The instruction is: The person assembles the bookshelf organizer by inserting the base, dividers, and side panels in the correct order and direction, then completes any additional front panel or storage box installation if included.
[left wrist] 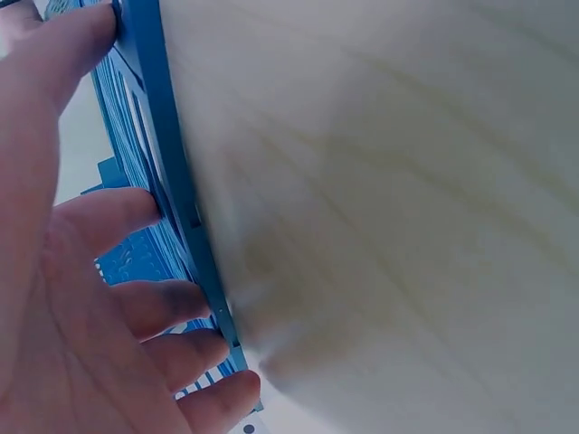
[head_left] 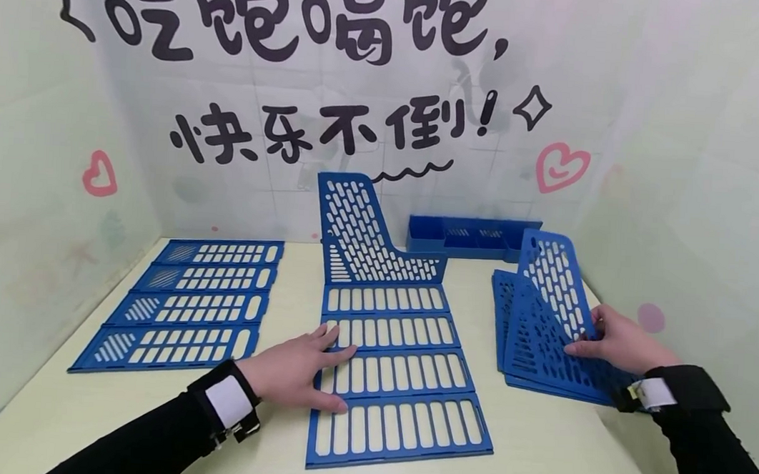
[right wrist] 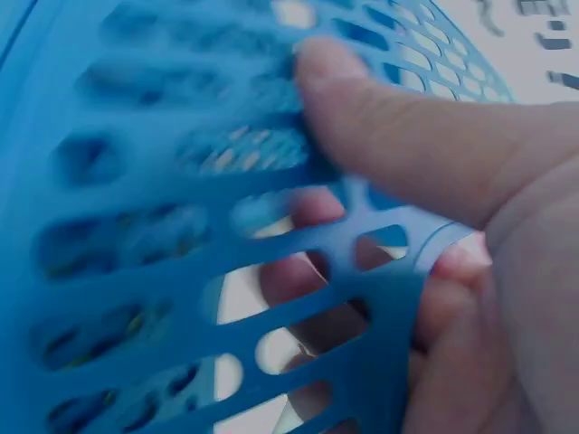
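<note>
On the bench, left hand (head_left: 295, 372) lies flat on the base (head_left: 398, 381); right hand (head_left: 619, 342) pinches a stiff, light divider (head_left: 553, 289) at its edge.

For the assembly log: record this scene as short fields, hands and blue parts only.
left hand: left hand rests flat, fingers straight, on the slotted base panel
right hand: right hand pinches a perforated divider, tilting it up off the stack of dividers
standing part: upright divider at the base panel's far end
left of base: second slotted panel, lying flat
at back: blue tray piece by the wall
surface: pale table
</note>
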Demonstrator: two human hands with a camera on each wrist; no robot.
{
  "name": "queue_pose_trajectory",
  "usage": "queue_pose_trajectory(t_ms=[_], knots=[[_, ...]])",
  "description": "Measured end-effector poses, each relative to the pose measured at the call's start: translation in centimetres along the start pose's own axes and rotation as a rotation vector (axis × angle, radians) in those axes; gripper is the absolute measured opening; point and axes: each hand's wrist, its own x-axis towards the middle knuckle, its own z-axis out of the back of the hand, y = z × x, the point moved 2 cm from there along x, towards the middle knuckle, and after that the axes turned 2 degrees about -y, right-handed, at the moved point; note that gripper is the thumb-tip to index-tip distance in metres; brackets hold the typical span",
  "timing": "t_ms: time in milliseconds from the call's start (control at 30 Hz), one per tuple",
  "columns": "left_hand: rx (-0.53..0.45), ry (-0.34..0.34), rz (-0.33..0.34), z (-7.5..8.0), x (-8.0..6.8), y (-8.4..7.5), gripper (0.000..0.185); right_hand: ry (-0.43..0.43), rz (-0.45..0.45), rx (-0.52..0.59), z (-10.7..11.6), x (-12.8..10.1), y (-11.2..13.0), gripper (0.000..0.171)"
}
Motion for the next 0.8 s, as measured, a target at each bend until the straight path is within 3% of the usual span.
queue_pose_trajectory(t_ms=[133,333,533,800], knots=[[0.016,0.007,-0.010,0.1,0.3,0.0,0.104,0.013,0.085,0.042,0.4,0.0,1.8,0.063],[0.008,-0.013,-0.013,-0.2,-0.2,0.3,0.102,-0.170,0.178,-0.008,-0.5,2.6,6.1,0.073],[0.007,-0.036,0.013,-0.6,-0.8,0.3,0.106,-0.220,0.202,-0.104,-2.6,5.8,8.6,0.034],[0.001,-0.024,0.063,-0.1,-0.6,0.5,0.105,-0.256,0.241,-0.263,-2.9,7.2,9.3,0.026]])
